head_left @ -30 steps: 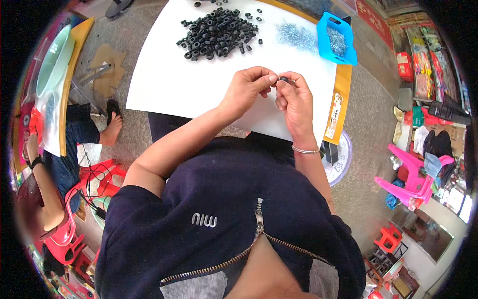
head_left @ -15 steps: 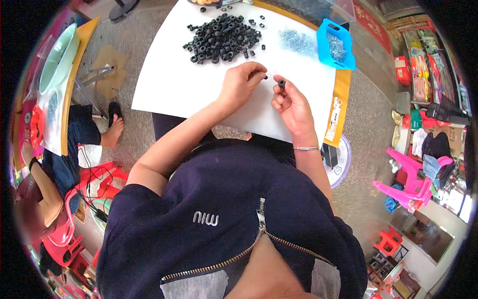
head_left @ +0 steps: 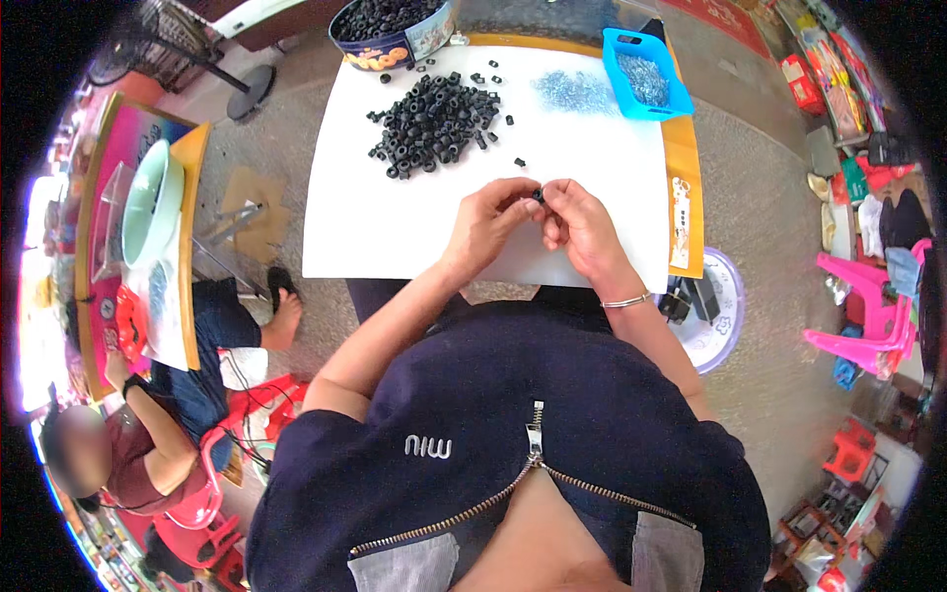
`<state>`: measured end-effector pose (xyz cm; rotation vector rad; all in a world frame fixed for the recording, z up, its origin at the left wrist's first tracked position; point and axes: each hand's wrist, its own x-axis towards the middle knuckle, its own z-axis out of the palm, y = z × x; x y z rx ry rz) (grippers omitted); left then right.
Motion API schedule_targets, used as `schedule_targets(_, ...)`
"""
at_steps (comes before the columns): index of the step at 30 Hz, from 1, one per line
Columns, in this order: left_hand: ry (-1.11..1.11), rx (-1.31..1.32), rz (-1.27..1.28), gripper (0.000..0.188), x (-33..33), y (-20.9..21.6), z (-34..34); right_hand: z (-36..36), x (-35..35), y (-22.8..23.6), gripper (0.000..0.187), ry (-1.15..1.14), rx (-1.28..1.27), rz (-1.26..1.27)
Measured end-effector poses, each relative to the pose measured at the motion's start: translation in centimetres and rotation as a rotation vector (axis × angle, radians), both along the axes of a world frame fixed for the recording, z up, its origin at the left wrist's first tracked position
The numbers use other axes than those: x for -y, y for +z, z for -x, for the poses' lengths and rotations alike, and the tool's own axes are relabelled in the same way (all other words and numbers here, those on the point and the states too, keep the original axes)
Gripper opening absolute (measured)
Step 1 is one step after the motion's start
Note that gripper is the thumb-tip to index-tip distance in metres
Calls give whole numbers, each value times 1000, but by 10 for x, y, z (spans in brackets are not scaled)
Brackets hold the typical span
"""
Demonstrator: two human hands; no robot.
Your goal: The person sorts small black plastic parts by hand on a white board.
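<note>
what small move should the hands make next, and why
Perhaps press gently with the right hand against the small black part: the fingertips of both hands meet at it, over the white tabletop and clear of the loose black pile.

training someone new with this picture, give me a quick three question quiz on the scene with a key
1. Multiple choice: what colour is the basket holding the small shiny pieces?
A) red
B) blue
C) yellow

2. True or false: the person's two hands are held far apart.

3. Short answer: on which side of the basket does the pile of black parts lie, as the person sees it?

Key:
1. B, blue.
2. False: the left hand and right hand are close together, with a small black part at their fingertips.
3. To its left, on the white tabletop.
</note>
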<state>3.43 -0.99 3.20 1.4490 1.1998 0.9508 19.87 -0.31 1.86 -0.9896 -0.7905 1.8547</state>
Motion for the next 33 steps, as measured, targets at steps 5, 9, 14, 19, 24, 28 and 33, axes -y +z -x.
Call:
schedule_targets(5, 72, 170, 160, 21, 12, -7, 6, 8, 8, 3, 21, 76, 36, -53)
schedule_targets(9, 96, 228, 189, 21, 8, -14, 11, 10, 4, 5, 19, 77, 126, -93)
schedule_targets(14, 131, 752, 458, 27, -5, -20, 30, 8, -21, 2, 14, -200, 742, -599)
schedule_targets(19, 152, 1122, 582, 31, -11, -22, 38, 6, -66, -14, 9, -226, 977, -818)
schedule_targets(24, 117, 1313, 591, 34, -11, -31, 50, 19, -82, -15, 12, -145, 1330, -948)
schedule_targets(28, 81, 1421, 589, 35, -12, -36, 58, 31, -85, -16, 10, -28, 1234, -932)
schedule_targets(33, 94, 1425, 556, 34, -13, -34, 61, 45, -90, -11, 9, -195, 1242, -1061)
